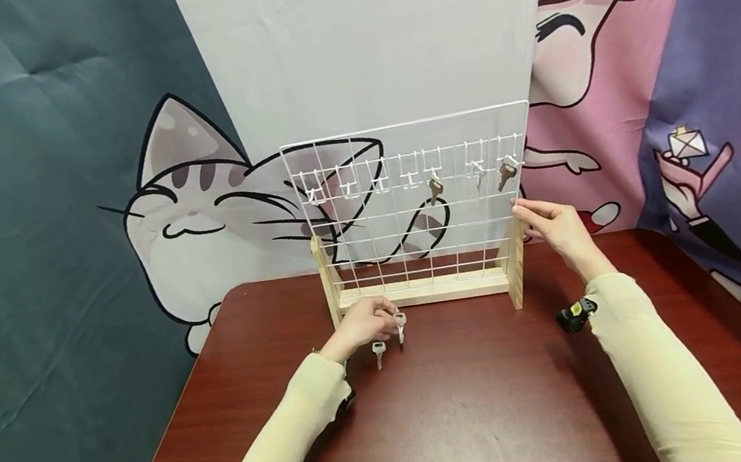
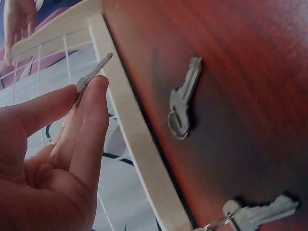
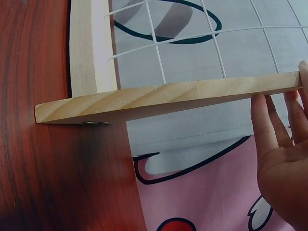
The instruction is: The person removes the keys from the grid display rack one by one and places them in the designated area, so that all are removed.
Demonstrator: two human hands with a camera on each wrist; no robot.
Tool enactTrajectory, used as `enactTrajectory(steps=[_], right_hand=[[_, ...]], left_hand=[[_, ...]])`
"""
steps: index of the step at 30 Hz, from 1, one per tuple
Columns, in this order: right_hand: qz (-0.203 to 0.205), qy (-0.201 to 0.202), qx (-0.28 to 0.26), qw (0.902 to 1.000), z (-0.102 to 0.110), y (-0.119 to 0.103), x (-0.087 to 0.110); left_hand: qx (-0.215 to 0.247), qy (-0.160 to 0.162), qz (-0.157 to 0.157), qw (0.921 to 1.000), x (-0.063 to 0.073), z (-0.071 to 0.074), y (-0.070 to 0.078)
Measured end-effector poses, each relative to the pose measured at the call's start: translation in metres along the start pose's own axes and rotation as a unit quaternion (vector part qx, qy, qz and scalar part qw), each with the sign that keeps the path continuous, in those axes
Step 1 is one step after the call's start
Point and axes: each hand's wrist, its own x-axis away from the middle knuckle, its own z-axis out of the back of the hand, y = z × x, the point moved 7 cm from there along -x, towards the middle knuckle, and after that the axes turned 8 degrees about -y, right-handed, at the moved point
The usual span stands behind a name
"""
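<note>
Key held in the left hand, raised off the table, in front of the wire rack.
Left thumb and fingers pinch the key; two loose keys lie nearby on the tabletop. Right hand grips the rack's right wooden post. Three hung keys occupy hooks.

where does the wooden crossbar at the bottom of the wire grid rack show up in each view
Head: crossbar, level, just below centre.
Left wrist: crossbar, slanting from upper left to bottom centre.
Right wrist: crossbar, running vertically at upper left.
Shared landmark: white wire grid.
</note>
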Motion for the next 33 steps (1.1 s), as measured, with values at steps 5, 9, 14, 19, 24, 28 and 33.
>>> enactTrajectory(steps=[5, 9, 14, 19, 24, 28, 33], right_hand=[[-0.004, 0.004, 0.004, 1.0000, 0.002, 0.002, 0.000], [-0.013, 0.006, 0.015, 0.9998, 0.003, 0.002, 0.003], [-0.010, 0.001, 0.000, 0.9999, -0.001, 0.001, 0.004], [0.006, -0.002, -0.024, 0.9997, -0.003, -0.007, 0.002], [0.011, -0.004, -0.034, 0.9994, -0.002, -0.010, 0.002], [0.011, 0.001, -0.030, 0.9995, -0.001, -0.005, 0.001], [0.013, 0.005, -0.020, 0.9997, 0.000, 0.000, 0.000]], left_hand=[[-0.016, -0.013, 0.008, 0.9998, -0.004, -0.009, -0.005], [-0.029, -0.026, 0.016, 0.9991, -0.005, -0.015, -0.009], [-0.046, -0.027, 0.031, 0.9981, -0.003, -0.020, -0.013], [-0.042, -0.014, 0.047, 0.9979, -0.002, -0.018, -0.013], [-0.063, -0.016, 0.052, 0.9965, -0.006, -0.018, -0.015], [-0.073, -0.019, 0.055, 0.9957, -0.008, -0.019, -0.018], [-0.082, -0.024, 0.064, 0.9942, -0.012, -0.021, -0.022]])
